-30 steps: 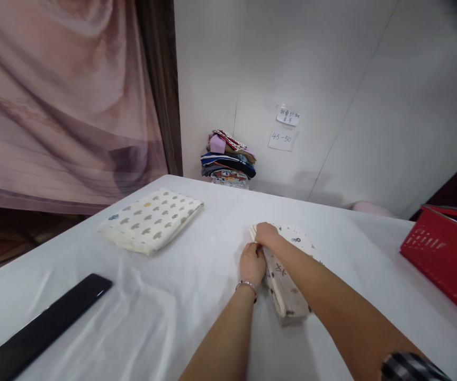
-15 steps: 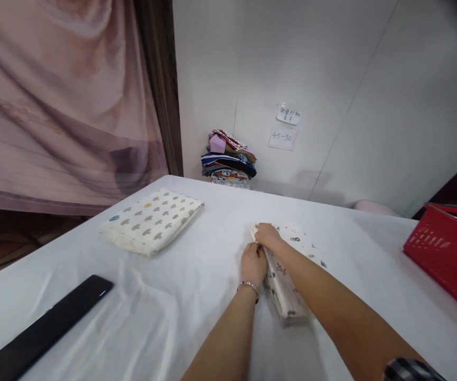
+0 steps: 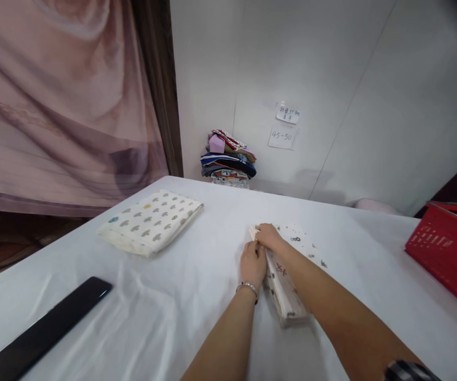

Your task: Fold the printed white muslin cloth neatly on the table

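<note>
A white printed cloth [image 3: 281,288], folded into a long narrow strip, lies on the table right of the middle. One part of it, with small dark and green motifs, spreads flat to the right, partly hidden behind my right forearm. My right hand [image 3: 269,236] grips the far end of the strip with curled fingers. Just nearer, my left hand [image 3: 253,263], with a bracelet at its wrist, is closed on the strip's left edge; its fingertips are partly hidden. Both hands nearly touch. Another folded white cloth [image 3: 152,222] with grey cloud-like prints lies to the left.
The table [image 3: 212,296] has a wrinkled white cover. A long black flat object [image 3: 49,328] lies at front left, and a red perforated basket [image 3: 446,254] stands at right. Beyond the far edge is a stack of folded clothes [image 3: 228,159] against the wall.
Almost nothing differs. My left hand has shifted very slightly along the cloth's edge, and the view has moved a little.
</note>
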The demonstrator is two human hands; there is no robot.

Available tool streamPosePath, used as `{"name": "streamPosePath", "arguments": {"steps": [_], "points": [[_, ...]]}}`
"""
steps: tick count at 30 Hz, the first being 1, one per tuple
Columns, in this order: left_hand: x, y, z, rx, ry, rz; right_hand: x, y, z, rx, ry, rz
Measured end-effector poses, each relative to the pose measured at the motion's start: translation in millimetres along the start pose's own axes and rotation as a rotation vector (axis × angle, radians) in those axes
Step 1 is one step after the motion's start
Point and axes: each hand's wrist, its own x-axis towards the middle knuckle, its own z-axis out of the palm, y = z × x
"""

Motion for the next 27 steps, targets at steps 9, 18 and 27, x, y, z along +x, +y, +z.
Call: {"name": "streamPosePath", "arguments": {"steps": [9, 18, 27], "points": [[-0.9, -1.2, 2.0, 0.029, 0.001, 0.034, 3.4, 28.3, -4.2, 0.133, 0.097, -0.083], [-1.3, 2.6, 0.5, 0.061, 0.004, -0.01, 27.3, 23.8, 0.5, 0.143, 0.078, -0.253], [-1.2, 3.0, -0.7, 0.04, -0.01, 0.0, 31.8, 23.8, 14.0, 0.223, 0.243, -0.192]]}}
